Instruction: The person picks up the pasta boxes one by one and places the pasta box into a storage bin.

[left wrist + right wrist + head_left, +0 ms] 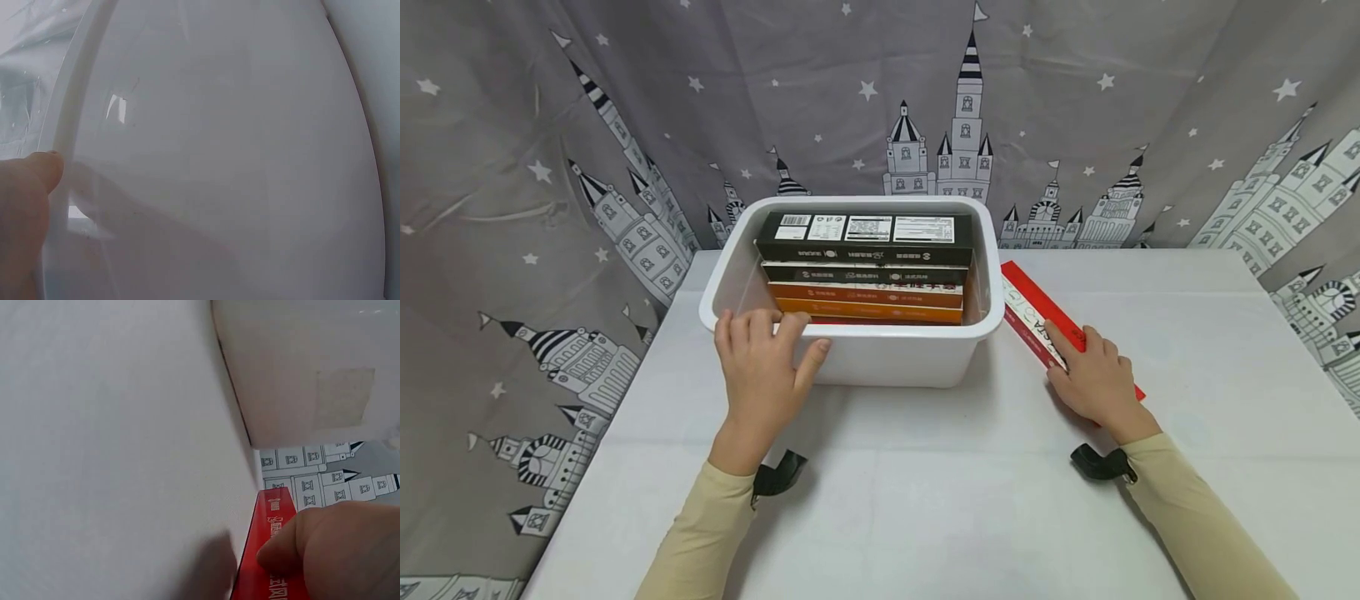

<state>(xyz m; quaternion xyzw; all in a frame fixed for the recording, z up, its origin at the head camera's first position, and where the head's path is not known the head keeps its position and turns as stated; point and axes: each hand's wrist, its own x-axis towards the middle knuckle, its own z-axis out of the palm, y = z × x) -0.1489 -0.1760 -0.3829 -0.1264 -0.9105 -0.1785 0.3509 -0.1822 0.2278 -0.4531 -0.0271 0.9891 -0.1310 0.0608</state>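
A white plastic bin [887, 358] stands on the table, holding several flat boxes in a row on edge: a black box [865, 252] at the back, then another dark one, orange boxes [868, 310] and a strip of red at the front. My left hand [762, 358] grips the bin's front rim near its left corner, fingers over the edge, with the thumb [50, 167] on the rim in the left wrist view. To the right of the bin, my right hand [1097, 375] holds a red box [1045, 304] with a white printed face, thumb on its near side. The palm hides its near end.
The table [910, 483] has a white cover. Behind it and at the left hangs a grey curtain [820, 92] printed with castles and stars. In the right wrist view, a pale label [344, 397] is on the bin's end wall.
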